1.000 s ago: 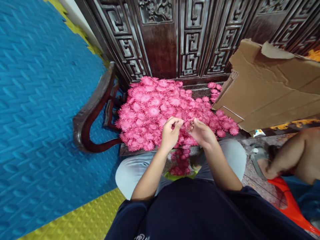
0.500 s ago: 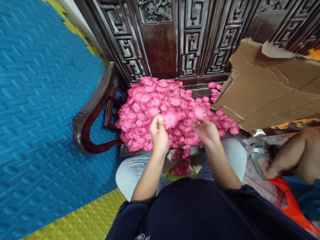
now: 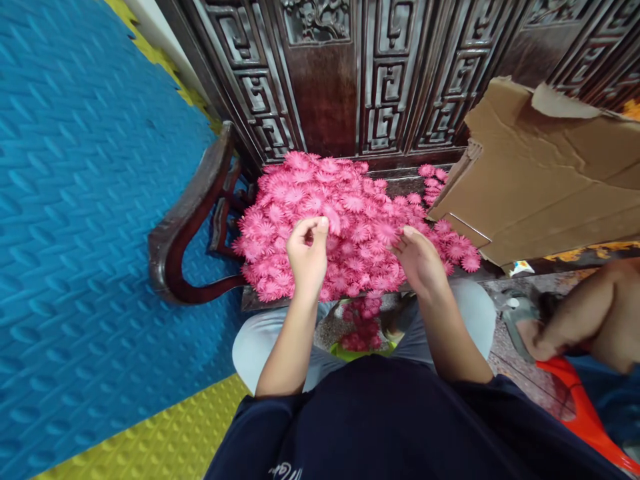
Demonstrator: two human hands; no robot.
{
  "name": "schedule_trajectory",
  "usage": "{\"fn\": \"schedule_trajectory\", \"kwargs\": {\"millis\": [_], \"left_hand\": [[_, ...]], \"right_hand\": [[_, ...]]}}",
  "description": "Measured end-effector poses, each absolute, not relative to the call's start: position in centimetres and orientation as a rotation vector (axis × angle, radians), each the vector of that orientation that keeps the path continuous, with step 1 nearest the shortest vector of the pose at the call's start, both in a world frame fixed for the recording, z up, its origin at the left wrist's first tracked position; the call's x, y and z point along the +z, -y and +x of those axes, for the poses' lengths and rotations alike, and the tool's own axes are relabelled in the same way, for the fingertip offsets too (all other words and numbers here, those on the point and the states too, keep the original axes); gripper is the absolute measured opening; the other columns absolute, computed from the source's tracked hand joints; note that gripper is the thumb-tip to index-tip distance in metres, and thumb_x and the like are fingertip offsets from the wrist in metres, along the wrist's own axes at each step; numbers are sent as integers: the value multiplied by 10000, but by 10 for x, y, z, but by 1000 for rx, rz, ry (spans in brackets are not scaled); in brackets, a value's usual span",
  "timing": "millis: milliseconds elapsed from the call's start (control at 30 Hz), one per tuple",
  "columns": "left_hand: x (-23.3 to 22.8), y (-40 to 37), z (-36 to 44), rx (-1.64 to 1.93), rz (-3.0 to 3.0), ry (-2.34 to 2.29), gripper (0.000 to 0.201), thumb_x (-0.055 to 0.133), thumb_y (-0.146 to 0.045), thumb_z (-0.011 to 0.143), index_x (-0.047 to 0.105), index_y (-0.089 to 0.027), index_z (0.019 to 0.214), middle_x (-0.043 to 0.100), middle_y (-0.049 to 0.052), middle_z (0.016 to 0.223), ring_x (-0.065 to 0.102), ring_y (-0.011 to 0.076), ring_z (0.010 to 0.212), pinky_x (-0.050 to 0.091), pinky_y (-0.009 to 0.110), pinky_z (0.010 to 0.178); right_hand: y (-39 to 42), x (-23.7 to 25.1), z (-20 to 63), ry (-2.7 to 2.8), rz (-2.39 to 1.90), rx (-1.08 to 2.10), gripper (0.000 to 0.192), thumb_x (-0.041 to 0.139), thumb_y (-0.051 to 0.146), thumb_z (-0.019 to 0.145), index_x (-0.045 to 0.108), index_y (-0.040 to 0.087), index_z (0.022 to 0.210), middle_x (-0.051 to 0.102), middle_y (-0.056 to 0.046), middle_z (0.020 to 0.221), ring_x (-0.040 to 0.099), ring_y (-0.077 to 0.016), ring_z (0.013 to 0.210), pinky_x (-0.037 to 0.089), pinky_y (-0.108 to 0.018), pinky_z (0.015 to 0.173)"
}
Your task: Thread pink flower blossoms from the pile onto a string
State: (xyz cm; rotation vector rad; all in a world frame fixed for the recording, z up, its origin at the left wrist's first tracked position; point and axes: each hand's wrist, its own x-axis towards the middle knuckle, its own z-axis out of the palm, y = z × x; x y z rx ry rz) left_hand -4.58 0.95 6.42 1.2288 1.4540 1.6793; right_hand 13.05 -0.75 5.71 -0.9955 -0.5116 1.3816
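A large heap of pink artificial flower heads (image 3: 285, 200) lies on a dark wooden bench seat. Above its front part, my left hand (image 3: 307, 253) pinches a pink flower (image 3: 332, 220) between thumb and fingertips; the flower is turned partly edge-on. To the right, my right hand (image 3: 420, 260) has its thumb and fingers close together at another pink flower (image 3: 386, 233), which is blurred at the fingertips. The two hands are apart. Below the bench edge, more pink flowers (image 3: 367, 327) show between my knees, over something lime green (image 3: 345, 353).
A curved wooden armrest (image 3: 173, 260) borders the heap at left, and a carved backrest (image 3: 325, 100) stands behind it. A cardboard box (image 3: 545, 173) sits to the right. Another person's bent leg (image 3: 590, 307) is near a red stool (image 3: 580, 400). Blue mats (image 3: 90, 233) cover the left floor.
My left hand has moved slightly left and up, and its flower has turned from facing up to nearly edge-on. My right hand has shifted a little right, its flower lower and further left.
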Motion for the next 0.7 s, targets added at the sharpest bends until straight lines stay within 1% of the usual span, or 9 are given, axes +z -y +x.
{"fn": "schedule_trajectory", "kwargs": {"millis": [33,100,167,200,267,367,467,567,700], "left_hand": [[65,-8,-44,1653,1245,-1424,191,603,-349,797,637,-169,741,572,-6,706,518,96,684,424,212,692],[68,-3,-41,1622,1258,-1388,181,607,-337,797,643,-171,735,583,-4,710,526,101,694,423,217,697],[71,3,-39,1602,1275,-1377,177,602,-334,805,648,-173,746,591,-1,723,529,104,703,419,219,695],[72,6,-37,1584,1295,-1373,178,598,-337,810,652,-175,759,591,0,730,527,104,705,416,219,691],[75,11,-36,1546,1342,-1370,182,591,-343,818,659,-179,776,575,-2,727,516,105,700,408,219,678],[80,17,-35,1489,1393,-1354,183,579,-338,830,664,-181,789,556,0,722,509,110,702,406,225,677],[85,22,-34,1401,1434,-1305,176,567,-315,838,663,-181,779,569,6,735,513,114,710,405,232,679],[87,25,-32,1327,1410,-1210,172,567,-294,835,648,-183,731,558,-2,716,508,109,698,406,227,672],[87,27,-29,1291,1309,-1107,196,566,-314,836,655,-190,713,547,-5,695,511,107,689,409,227,663]], "right_hand": [[9,58,129,576,-991,1345,62,643,267,673,601,224,688,659,25,795,587,-111,760,454,-260,770],[13,62,126,756,-983,1271,72,609,243,716,580,218,655,680,14,806,611,-125,834,441,-277,849],[17,68,122,953,-986,1237,98,600,249,753,566,223,664,678,11,749,623,-136,807,440,-304,869],[20,71,120,1034,-988,1245,98,601,265,764,563,227,682,663,17,698,618,-136,743,451,-309,827],[23,77,116,1151,-984,1287,117,598,308,782,550,231,710,609,33,598,569,-123,595,446,-289,677],[25,82,110,1223,-1006,1290,165,604,352,788,540,219,714,512,54,545,440,-83,482,332,-246,523],[25,83,104,1207,-1058,1207,153,657,351,746,592,216,778,431,67,559,345,-65,485,277,-241,503],[25,81,100,1153,-1113,1174,267,731,342,662,628,222,876,381,83,534,304,-64,481,266,-241,499],[26,80,100,1091,-1173,1130,242,749,351,624,645,203,784,346,83,506,297,-63,485,256,-238,497]]}}
